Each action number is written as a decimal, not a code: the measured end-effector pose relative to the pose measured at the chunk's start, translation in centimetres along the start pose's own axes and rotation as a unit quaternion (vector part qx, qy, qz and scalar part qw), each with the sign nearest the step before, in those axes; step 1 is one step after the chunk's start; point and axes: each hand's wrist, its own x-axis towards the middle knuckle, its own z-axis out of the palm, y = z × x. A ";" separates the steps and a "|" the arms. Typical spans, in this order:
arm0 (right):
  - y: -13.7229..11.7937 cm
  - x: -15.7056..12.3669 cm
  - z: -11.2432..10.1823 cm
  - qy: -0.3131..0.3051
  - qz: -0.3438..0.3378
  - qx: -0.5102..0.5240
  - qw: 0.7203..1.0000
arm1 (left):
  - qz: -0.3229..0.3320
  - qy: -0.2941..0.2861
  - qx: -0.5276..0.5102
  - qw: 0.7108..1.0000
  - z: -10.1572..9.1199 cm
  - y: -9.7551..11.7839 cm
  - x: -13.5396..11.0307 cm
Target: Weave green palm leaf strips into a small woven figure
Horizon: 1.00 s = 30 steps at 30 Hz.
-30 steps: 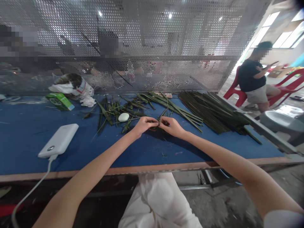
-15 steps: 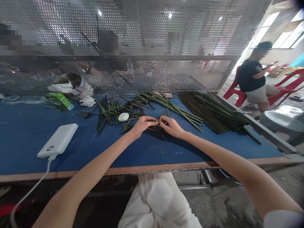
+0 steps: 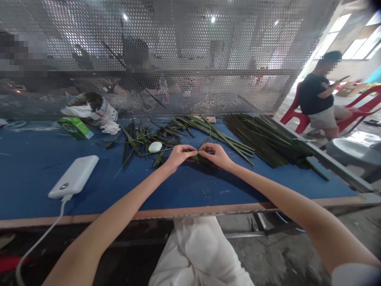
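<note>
Over the blue table point(image 3: 178, 186), my left hand point(image 3: 181, 155) and my right hand point(image 3: 216, 154) meet fingertip to fingertip. Both are closed in a pinch on narrow green leaf strips point(image 3: 206, 142); part of the leaf is hidden behind the fingers. Some strip ends stick up between the hands. A pale, egg-shaped object point(image 3: 155, 147) lies just left of my left hand. Around it is a pile of folded and cut leaf pieces point(image 3: 135, 141). Behind my right hand are long loose leaf strips point(image 3: 220, 136), and farther right a thick bundle of dark green leaves point(image 3: 262, 139).
A white power bank point(image 3: 74, 176) with a cable lies left, near a green box point(image 3: 76, 128) and a crumpled bag point(image 3: 92, 107). A perforated metal screen point(image 3: 193, 51) rises along the back. A person point(image 3: 318, 95) sits on a red chair point(image 3: 294, 115) at right.
My right hand has shifted slightly, its fingers now more arched and pressed to the left fingertips. The left hand stays nearly in place.
</note>
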 end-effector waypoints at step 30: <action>-0.2 0.0 -0.3 -0.043 0.121 0.092 0.988 | 0.005 -0.001 -0.012 1.000 -0.2 -0.2 0.1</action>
